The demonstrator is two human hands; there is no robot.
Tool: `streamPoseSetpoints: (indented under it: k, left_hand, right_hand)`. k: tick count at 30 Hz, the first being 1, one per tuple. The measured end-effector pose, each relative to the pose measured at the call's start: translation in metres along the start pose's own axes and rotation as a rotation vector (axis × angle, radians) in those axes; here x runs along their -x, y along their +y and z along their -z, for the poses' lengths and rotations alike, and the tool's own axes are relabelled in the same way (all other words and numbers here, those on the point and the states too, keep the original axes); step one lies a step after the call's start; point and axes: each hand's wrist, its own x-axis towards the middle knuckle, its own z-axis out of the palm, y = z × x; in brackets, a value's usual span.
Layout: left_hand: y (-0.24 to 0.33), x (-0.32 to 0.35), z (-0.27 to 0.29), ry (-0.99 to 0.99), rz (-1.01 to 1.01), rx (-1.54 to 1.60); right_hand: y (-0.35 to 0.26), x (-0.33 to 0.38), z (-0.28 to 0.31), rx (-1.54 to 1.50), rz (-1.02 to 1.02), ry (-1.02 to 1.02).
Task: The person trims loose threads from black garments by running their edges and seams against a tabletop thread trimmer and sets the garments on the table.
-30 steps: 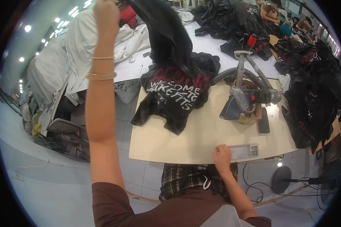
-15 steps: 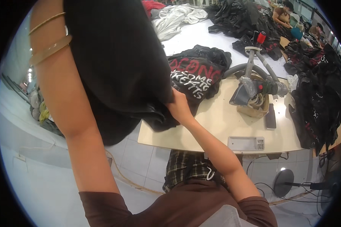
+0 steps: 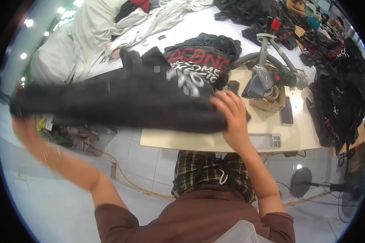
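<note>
A black garment (image 3: 121, 101) with white print near its right end stretches sideways in front of me, blurred by motion, over the near left part of the table. My left hand (image 3: 26, 131) grips its far left end; the fingers are smeared and partly hidden behind the cloth. At the other end my right hand (image 3: 235, 117) is closed on the edge, its fingers bent over the cloth and the thumb out of sight. Behind it on the table lies another black garment (image 3: 198, 60) with red and white lettering.
On the cream table (image 3: 166, 139) stands a grey clamp-like machine (image 3: 267, 69) beside a cardboard box (image 3: 267, 104). A dark phone (image 3: 287, 111) and a grey tray (image 3: 258, 140) lie nearby. Black garments (image 3: 336, 93) hang at the right, pale cloth (image 3: 85, 44) heaps at the far left.
The black garment has swung from raised and bunched at upper left to low and stretched out sideways. My left hand has come down at the left; my right hand has shifted right.
</note>
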Motion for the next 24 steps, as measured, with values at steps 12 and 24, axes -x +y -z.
streamPoseSetpoints:
  k: [12, 24]
  left_hand:
    - [-0.068, 0.349, -0.127, -1.232, 0.774, -0.422]
    - [0.081, 0.369, -0.369, -1.173, 0.723, 0.555]
  right_hand:
    - [0.064, 0.143, 0.069, -0.275, -1.019, -0.44]
    - [0.101, 0.101, -0.019, -0.268, -0.818, 0.167]
